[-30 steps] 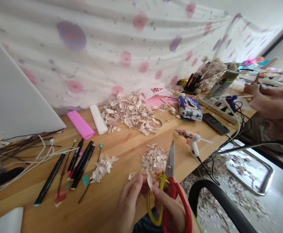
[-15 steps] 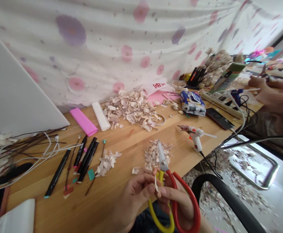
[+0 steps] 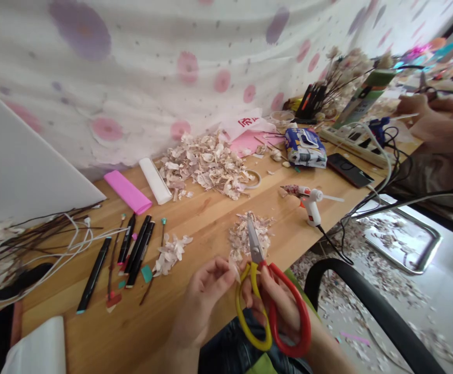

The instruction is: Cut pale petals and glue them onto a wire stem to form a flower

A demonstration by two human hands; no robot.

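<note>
So the left hand has a petal pinched just beside the scissors in the right hand's grip (pointed toward the pile), and a light hold should avoid creases.

A craft workshop; scissors, glue gun, markers and petal heaps show it.

Red characters on the white sheet are too small and blurred to read.
</note>
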